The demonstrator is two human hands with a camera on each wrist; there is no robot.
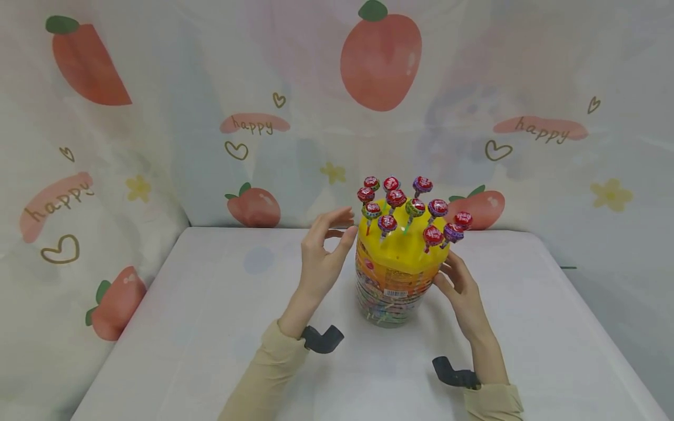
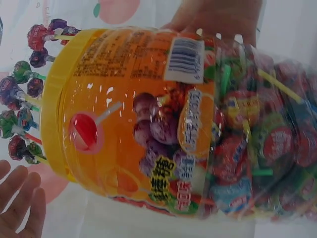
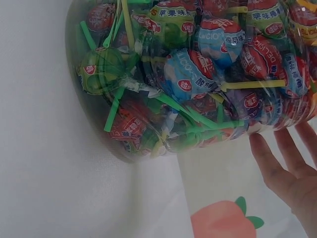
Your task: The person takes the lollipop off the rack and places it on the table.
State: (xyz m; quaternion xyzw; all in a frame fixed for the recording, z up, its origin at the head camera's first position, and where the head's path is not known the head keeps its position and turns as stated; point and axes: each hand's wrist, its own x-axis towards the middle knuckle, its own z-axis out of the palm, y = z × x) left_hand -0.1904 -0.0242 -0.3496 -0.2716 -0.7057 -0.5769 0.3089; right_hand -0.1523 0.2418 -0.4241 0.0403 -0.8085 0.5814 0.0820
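A clear plastic jar [image 1: 392,295] with an orange label and yellow lid [image 1: 405,254] stands upright on the table, full of wrapped lollipops [image 3: 220,42]. More lollipops [image 1: 395,199] stick up from the lid on their sticks. My left hand [image 1: 326,248] is raised at the lid's left side, fingers relaxed and apart from it, holding nothing. In the left wrist view its fingers [image 2: 22,198] are beside the lollipop heads. My right hand [image 1: 463,295] touches the jar's right side below the lid. Its fingertips [image 3: 260,144] rest against the plastic in the right wrist view.
The jar stands in the middle of a white-covered table [image 1: 221,327]. Behind it hangs a pale printed curtain [image 1: 179,76] with fruit and hearts. Each wrist wears a black mount [image 1: 322,340].
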